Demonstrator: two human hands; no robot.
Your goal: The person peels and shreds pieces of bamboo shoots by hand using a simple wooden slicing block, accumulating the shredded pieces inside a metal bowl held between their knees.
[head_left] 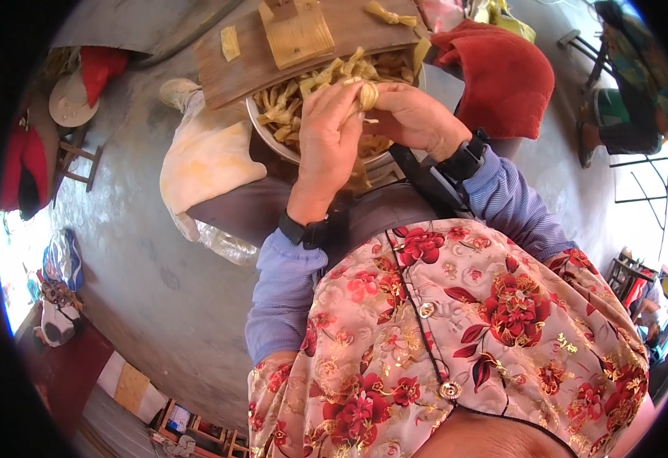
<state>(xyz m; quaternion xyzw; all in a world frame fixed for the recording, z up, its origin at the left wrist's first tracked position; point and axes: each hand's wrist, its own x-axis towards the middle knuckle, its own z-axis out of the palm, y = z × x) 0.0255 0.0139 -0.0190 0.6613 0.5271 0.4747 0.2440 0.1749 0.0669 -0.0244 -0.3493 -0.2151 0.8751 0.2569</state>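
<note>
My left hand point(326, 126) and my right hand point(416, 116) meet over a basin. Between their fingertips is a small pale-yellow rolled bundle point(368, 95); both hands are closed on it. The basin point(260, 128) has a pale rim and holds many yellowish strips point(280, 103), some of them knotted. Across its far side lies a brown wooden board point(219, 80). On this board rest a lighter wooden block point(297, 34), a flat yellow piece point(230, 43) and a tied yellow bundle point(392, 13). My hands hide part of the basin.
A cream cloth point(208, 164) covers my left knee, a red cloth point(506, 76) my right. Clear plastic point(227, 243) hangs below the cream cloth. Wooden stools point(80, 164) stand at the left. Another person point(632, 114) is at the far right, near a folding stool point(587, 52).
</note>
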